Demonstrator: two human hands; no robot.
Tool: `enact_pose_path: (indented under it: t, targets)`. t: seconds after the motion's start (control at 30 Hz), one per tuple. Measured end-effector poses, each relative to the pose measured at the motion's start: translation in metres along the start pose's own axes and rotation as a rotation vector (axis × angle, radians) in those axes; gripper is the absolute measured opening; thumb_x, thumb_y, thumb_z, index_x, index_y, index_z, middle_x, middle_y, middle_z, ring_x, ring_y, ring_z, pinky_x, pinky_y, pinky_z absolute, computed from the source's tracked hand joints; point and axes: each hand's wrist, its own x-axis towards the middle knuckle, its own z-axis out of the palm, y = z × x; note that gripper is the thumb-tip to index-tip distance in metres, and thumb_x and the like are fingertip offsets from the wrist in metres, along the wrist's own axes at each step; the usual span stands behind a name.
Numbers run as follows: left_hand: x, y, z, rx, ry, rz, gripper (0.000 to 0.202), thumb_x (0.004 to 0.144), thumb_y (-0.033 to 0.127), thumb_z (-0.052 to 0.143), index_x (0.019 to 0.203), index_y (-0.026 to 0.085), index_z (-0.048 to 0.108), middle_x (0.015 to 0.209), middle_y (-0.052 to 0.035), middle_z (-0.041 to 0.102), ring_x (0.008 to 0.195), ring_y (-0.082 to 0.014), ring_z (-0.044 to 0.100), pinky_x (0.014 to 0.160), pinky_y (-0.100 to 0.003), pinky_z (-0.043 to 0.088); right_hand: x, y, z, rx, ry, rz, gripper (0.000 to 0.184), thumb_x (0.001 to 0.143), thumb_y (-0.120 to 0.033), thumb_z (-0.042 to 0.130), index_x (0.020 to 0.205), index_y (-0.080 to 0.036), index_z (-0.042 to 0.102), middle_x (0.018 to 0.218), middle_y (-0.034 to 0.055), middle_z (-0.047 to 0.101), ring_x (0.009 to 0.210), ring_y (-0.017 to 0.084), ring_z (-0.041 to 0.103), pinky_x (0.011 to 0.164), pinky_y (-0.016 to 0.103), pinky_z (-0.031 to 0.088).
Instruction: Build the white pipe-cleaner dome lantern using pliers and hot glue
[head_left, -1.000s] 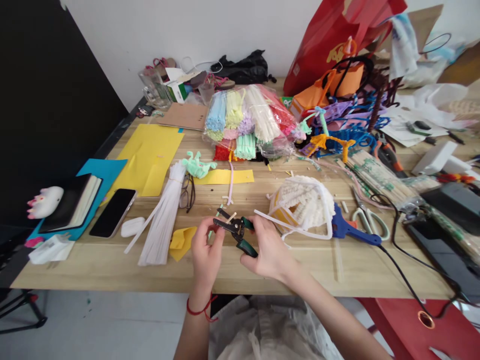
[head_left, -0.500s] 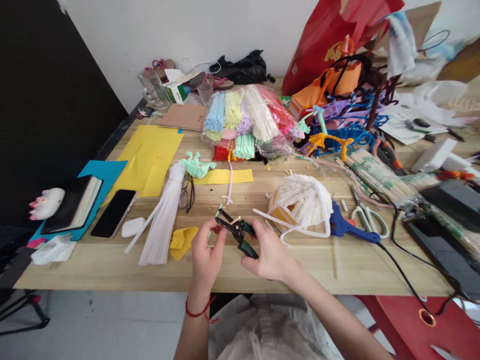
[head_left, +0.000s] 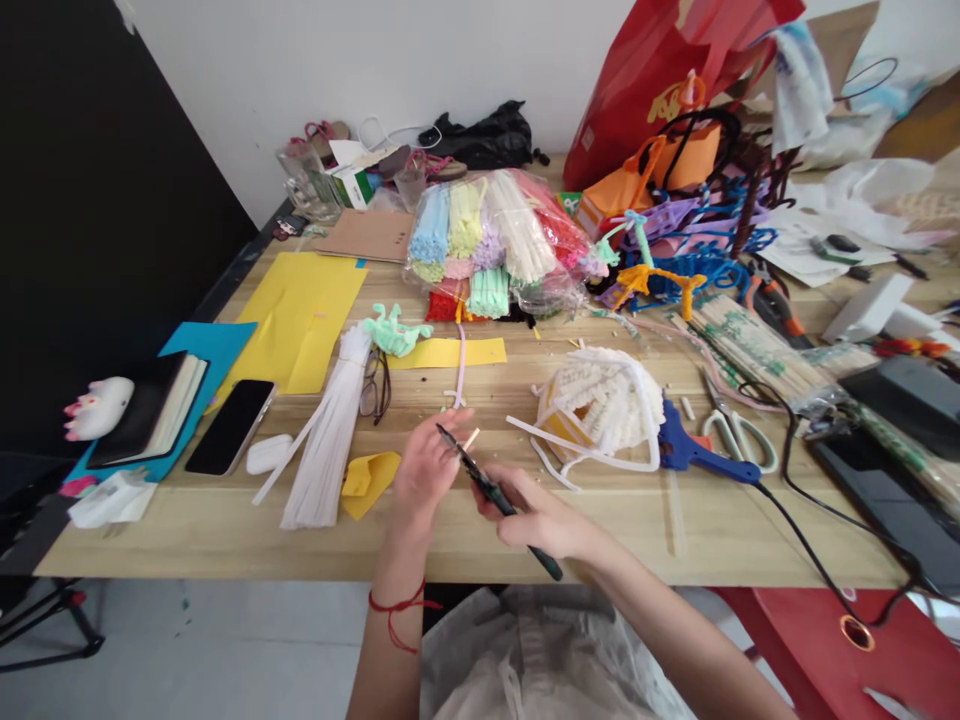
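Dark green-handled pliers (head_left: 491,488) are gripped in my right hand (head_left: 536,510), tilted with the black jaws up and to the left. A short pale stick (head_left: 471,438) shows beside the jaws; I cannot tell whether it is held. My left hand (head_left: 426,470) is just left of the jaw tips, slightly blurred, with its fingers stretched out and a red string on the wrist. Right of the hands is a ball-like bundle of cream fuzzy strands (head_left: 611,405) with a white strip looped about it.
White fuzzy stems (head_left: 326,440) lie left, near a folded yellow piece (head_left: 367,482) and a phone (head_left: 231,427). A blue glue gun (head_left: 701,455) and scissors (head_left: 739,440) are right. Bagged coloured stems (head_left: 495,230) lie behind.
The pliers have turned edge-on, their handle now pointing down to the right. My left hand's fingers have come away from the jaws and spread.
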Motion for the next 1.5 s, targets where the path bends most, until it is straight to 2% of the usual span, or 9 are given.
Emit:
enact_pose_path:
  t: [0.13,0.37,0.57,0.67,0.9,1.13,1.3,1.4,1.5]
  targets:
    - [0.005,-0.006,-0.001,-0.165,-0.167,-0.102,0.049,0.076,0.058,0.075,0.111,0.024,0.073,0.117,-0.0103,0.074,0.114,-0.0293,0.068,0.105,-0.045,0.050,0.004,0.007,0.003,0.378,-0.145,0.015,0.028,0.055,-0.019,0.058,0.082,-0.019,0.050,0.066,-0.0061,0.044,0.062,0.010,0.033,0.055,0.024,0.025]
    - [0.008,-0.016,-0.002,-0.227,-0.134,-0.153,0.059,0.066,0.064,0.080,0.107,0.022,0.076,0.111,-0.0114,0.076,0.110,-0.0287,0.069,0.104,-0.042,0.051,0.007,0.015,0.010,0.568,-0.129,0.041,0.026,0.053,-0.019,0.058,0.079,-0.017,0.053,0.062,-0.0055,0.044,0.058,0.009,0.034,0.055,0.024,0.023]
    - [0.015,-0.023,0.007,-0.178,0.042,-0.300,0.049,0.068,0.057,0.081,0.098,0.018,0.077,0.094,-0.0078,0.076,0.085,-0.0192,0.071,0.078,-0.029,0.057,0.017,0.024,0.013,0.716,-0.081,0.087,0.023,0.055,-0.024,0.054,0.077,-0.020,0.046,0.058,-0.0084,0.036,0.048,0.006,0.021,0.048,0.022,0.017]
    - [0.019,-0.032,0.007,-0.138,0.112,-0.291,0.048,0.066,0.058,0.081,0.090,0.017,0.075,0.081,-0.0043,0.074,0.072,-0.0149,0.068,0.067,-0.025,0.055,0.023,0.028,0.012,0.758,-0.113,0.107,0.022,0.058,-0.026,0.053,0.077,-0.020,0.045,0.058,-0.0087,0.032,0.048,0.006,0.019,0.048,0.022,0.016]
    - [0.024,-0.039,-0.005,0.142,0.268,-0.197,0.044,0.066,0.055,0.080,0.085,0.015,0.073,0.071,-0.0038,0.071,0.061,-0.0141,0.063,0.058,-0.025,0.051,0.037,0.038,0.010,0.755,-0.116,0.075,0.032,0.055,-0.033,0.049,0.084,-0.020,0.049,0.066,-0.0044,0.037,0.055,0.010,0.032,0.056,0.027,0.034]
    - [0.031,-0.022,-0.028,0.632,0.396,0.009,0.029,0.069,0.046,0.077,0.075,0.019,0.071,0.081,-0.0047,0.073,0.071,-0.0175,0.061,0.069,-0.029,0.046,0.021,0.022,0.006,0.406,0.202,0.039,0.032,0.060,-0.023,0.064,0.090,-0.019,0.055,0.080,-0.0003,0.052,0.077,0.017,0.045,0.077,0.033,0.039]
    - [0.029,-0.003,-0.038,0.964,0.375,0.057,0.036,0.078,0.044,0.070,0.057,0.020,0.055,0.059,0.0000,0.058,0.057,-0.0143,0.044,0.060,-0.028,0.030,0.016,0.016,0.028,-0.530,0.542,-0.004,0.065,0.060,-0.022,0.067,0.123,-0.012,0.051,0.117,0.0160,0.058,0.109,0.033,0.050,0.099,0.051,0.037]
    - [0.027,0.004,-0.043,1.070,0.393,0.066,0.040,0.087,0.043,0.060,0.057,0.021,0.047,0.056,0.0010,0.051,0.055,-0.0142,0.040,0.059,-0.028,0.026,0.021,0.023,0.042,-0.831,0.578,0.024,0.076,0.062,-0.027,0.069,0.132,-0.003,0.048,0.123,0.0231,0.056,0.115,0.039,0.047,0.102,0.056,0.035]
    - [0.022,0.006,-0.048,1.105,0.427,0.066,0.038,0.092,0.041,0.050,0.061,0.022,0.045,0.058,0.0002,0.052,0.056,-0.0154,0.044,0.059,-0.028,0.028,0.028,0.033,0.049,-0.924,0.580,0.058,0.081,0.065,-0.030,0.070,0.137,-0.002,0.047,0.127,0.0243,0.055,0.116,0.040,0.047,0.103,0.057,0.036]
